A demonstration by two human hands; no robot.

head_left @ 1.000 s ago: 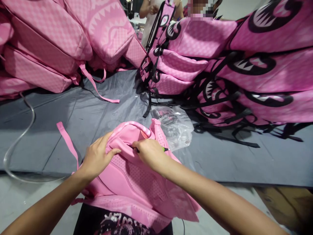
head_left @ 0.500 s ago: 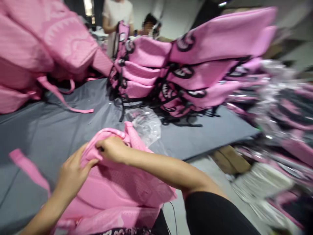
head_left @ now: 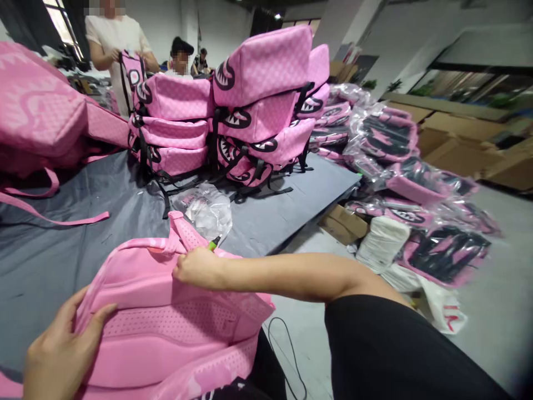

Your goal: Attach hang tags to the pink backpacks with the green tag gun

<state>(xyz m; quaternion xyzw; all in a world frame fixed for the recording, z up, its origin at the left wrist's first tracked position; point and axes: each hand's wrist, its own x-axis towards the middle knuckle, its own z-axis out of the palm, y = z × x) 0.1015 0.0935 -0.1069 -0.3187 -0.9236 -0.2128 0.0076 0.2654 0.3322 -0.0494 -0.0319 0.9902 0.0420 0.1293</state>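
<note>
A pink backpack (head_left: 137, 311) lies in front of me, its padded, perforated back panel facing up. My left hand (head_left: 62, 344) grips its left edge, the thumb on top of the panel. My right hand (head_left: 200, 269) is closed in a fist at the upper part of the bag, by the strap (head_left: 183, 230). From that fist sticks out a small tool with a green body and a black end (head_left: 214, 243); its kind cannot be made out. A crumpled clear plastic bag (head_left: 206, 208) lies just beyond on the grey table cover (head_left: 287, 214).
Stacked pink backpacks with shark-mouth patches (head_left: 254, 111) stand across the table. More pink bags (head_left: 37, 111) are at the left. Plastic-wrapped backpacks (head_left: 445, 250) and a cardboard box (head_left: 343, 222) lie on the floor at right. A person in a light shirt (head_left: 119, 50) stands behind.
My left hand has slid down and left along the bag's edge, apart from my right hand. The back panel now lies more spread out. The view has turned right, and the green tool now shows.
</note>
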